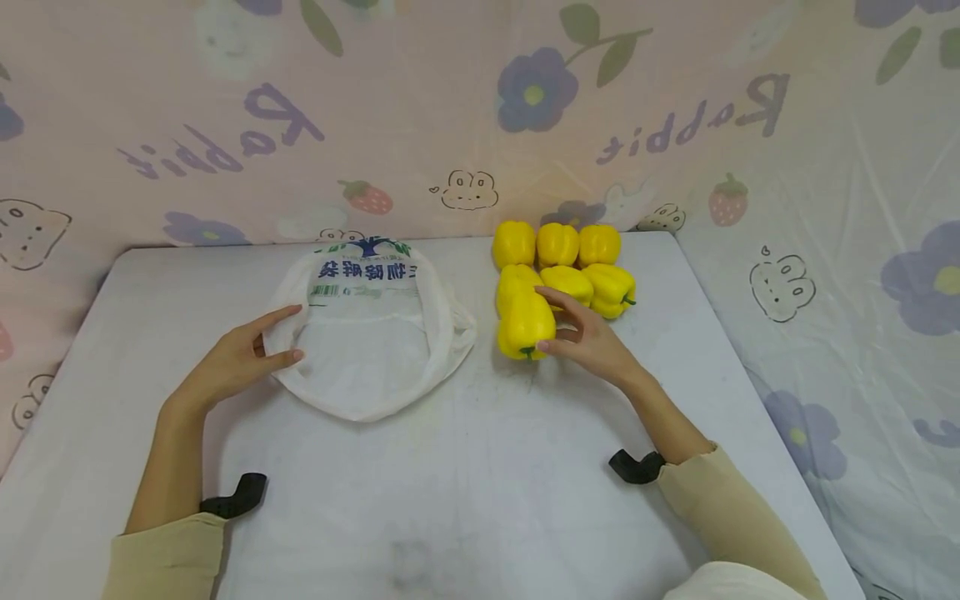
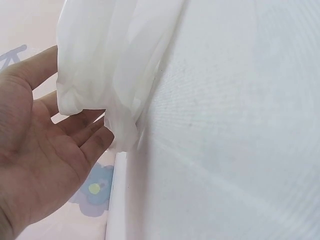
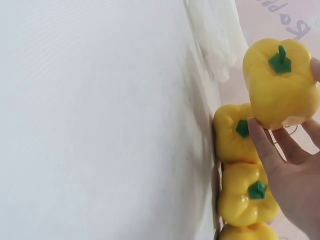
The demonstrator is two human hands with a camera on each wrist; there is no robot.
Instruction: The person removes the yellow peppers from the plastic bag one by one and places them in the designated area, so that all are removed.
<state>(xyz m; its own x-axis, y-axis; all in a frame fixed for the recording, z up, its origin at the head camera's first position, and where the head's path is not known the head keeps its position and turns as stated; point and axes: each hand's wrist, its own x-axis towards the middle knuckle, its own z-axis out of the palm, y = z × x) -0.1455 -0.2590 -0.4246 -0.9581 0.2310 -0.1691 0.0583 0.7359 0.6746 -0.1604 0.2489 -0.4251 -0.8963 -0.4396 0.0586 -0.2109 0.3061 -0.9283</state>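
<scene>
My right hand [image 1: 588, 337] grips a yellow bell pepper [image 1: 527, 325] with a green stem, its thumb near the stem end. In the right wrist view this bell pepper [image 3: 280, 87] appears raised beside others. Several more yellow bell peppers [image 1: 557, 245] lie in rows just behind it. To the left, a white plastic bag [image 1: 367, 407] with printed lettering and a tree lies with its mouth spread wide. At the bag's left rim, my left hand [image 1: 236, 358] holds the film between thumb and fingers. The film hides some fingertips in the left wrist view.
Everything rests on a white table [image 1: 450, 517]. Behind it hangs a patterned cloth [image 1: 420, 108] with flowers, rabbits and strawberries, which continues down the right side. A black curved piece [image 1: 243, 493] sits at the left wrist, and another black piece [image 1: 636, 467] at the right.
</scene>
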